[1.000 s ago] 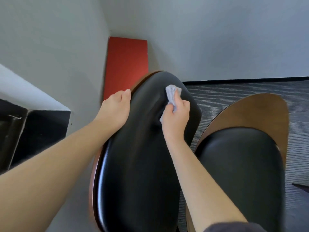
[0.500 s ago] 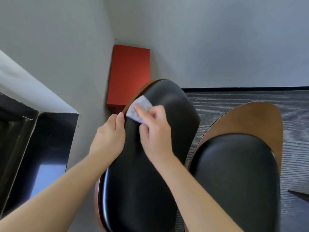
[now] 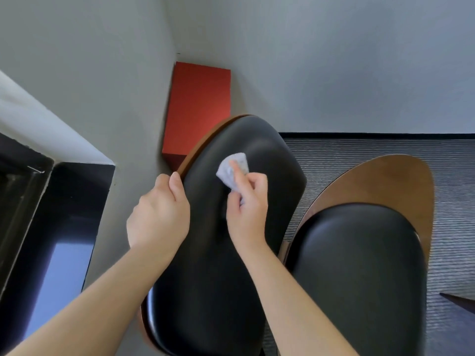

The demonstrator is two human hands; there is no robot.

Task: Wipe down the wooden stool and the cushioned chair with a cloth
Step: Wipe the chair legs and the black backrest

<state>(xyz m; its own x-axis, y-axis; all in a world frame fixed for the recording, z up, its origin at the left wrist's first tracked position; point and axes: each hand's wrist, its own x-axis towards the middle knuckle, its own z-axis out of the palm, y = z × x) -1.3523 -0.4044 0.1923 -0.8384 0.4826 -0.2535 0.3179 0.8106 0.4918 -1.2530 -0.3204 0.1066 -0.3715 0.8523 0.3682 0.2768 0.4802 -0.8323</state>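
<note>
A crumpled pale cloth (image 3: 232,170) is pinched by the right hand (image 3: 246,209) against the glossy black cushioned chair (image 3: 218,278). Its curved wooden rim (image 3: 205,141) is gripped at the left by the left hand (image 3: 159,217).

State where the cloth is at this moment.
Head view, centre: the cloth lies on the black cushion near its top, pinched by the right hand, just right of the left hand.

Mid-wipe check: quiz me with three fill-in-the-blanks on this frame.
1. The right hand presses a pale ____ against the black cushion.
2. The left hand grips the cushion's edge, its ____ on the black front.
3. The box in the corner is ____.
Missing: cloth; thumb; red.
</note>
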